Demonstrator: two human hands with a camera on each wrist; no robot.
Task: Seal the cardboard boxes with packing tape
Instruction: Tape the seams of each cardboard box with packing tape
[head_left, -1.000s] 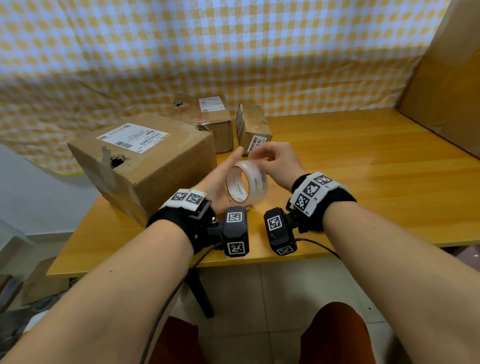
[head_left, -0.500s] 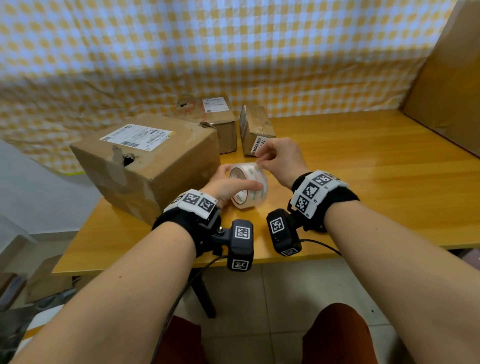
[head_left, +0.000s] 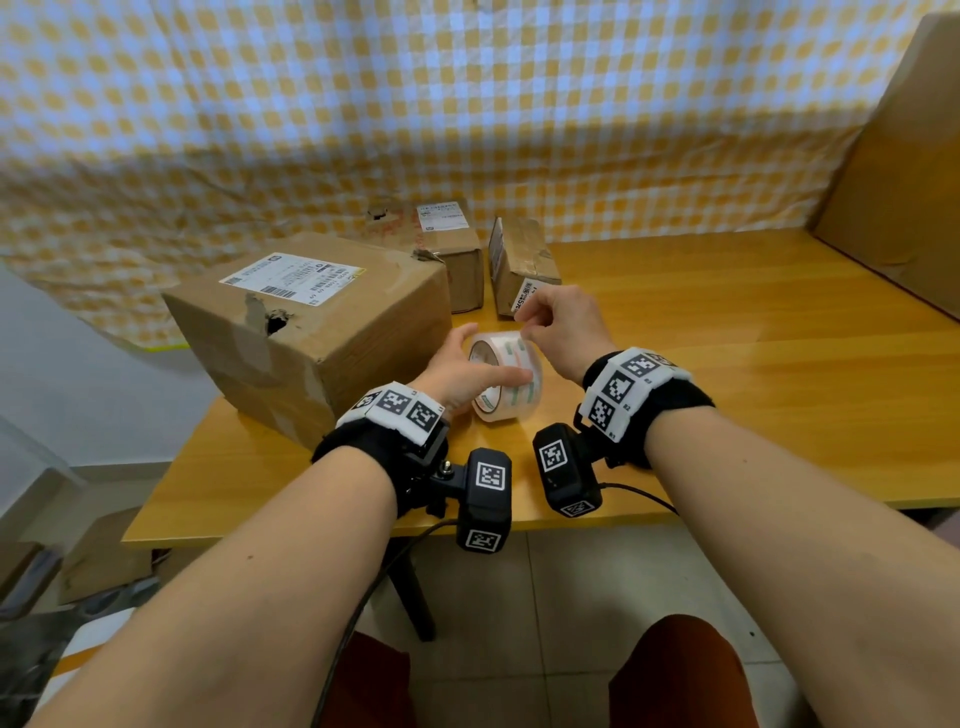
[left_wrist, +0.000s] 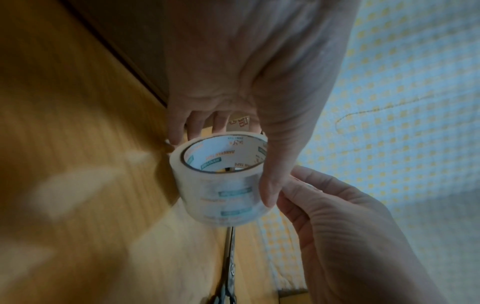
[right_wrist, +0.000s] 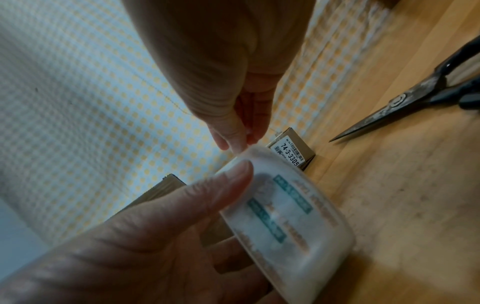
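Note:
A roll of clear packing tape (head_left: 511, 387) stands on edge on the wooden table (head_left: 727, 364), close to the front. My left hand (head_left: 491, 358) grips it, thumb across the outer face and fingers behind. My right hand (head_left: 524, 325) pinches at the roll's top edge with thumb and forefinger. The right wrist view shows that pinch (right_wrist: 235, 144) on the roll (right_wrist: 283, 207) closely. A large cardboard box (head_left: 311, 322) with a torn hole sits just left of my hands. Two small boxes (head_left: 449, 249) (head_left: 522, 265) stand behind the roll.
Black scissors (right_wrist: 415, 96) lie on the table right of the roll and appear again as scissors (left_wrist: 228, 267) in the left wrist view. A checked cloth (head_left: 467, 104) hangs behind the table. A tall cardboard sheet (head_left: 904, 171) leans at the far right.
My hands have lowered the roll from the air to the table. My left thumb has come over the roll's outer face. My right hand's fingers have stayed at the top edge.

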